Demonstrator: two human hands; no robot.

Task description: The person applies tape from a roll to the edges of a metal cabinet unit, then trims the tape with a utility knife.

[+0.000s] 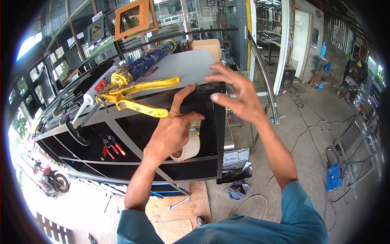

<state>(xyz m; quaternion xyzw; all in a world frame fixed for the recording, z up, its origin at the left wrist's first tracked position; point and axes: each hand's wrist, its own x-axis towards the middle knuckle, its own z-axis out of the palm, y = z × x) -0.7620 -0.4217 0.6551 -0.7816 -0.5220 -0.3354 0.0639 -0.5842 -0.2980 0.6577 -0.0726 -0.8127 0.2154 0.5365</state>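
Note:
My left hand (172, 132) is over the near side of a black frame (211, 134), its index finger stretched up to the top edge and its thumb held out to the right. Its other fingers are mostly hidden. Just under that palm shows a roll of pale tape (192, 147), partly covered by the hand. My right hand (237, 91) hovers around the upper right corner, fingers spread and thumb apart. To the left, a caulking gun (142, 61) with yellow handles and a white-nozzled cartridge lies on the grey top panel (193, 63).
Red-handled pliers (111, 147) rest in a left compartment. A metal bar (264, 77) stands out at the right. On the floor are an open toolbox (236, 162), a blue bag (239, 190), cables (308, 126) and a blue machine (334, 177). A motorcycle (50, 177) is at left.

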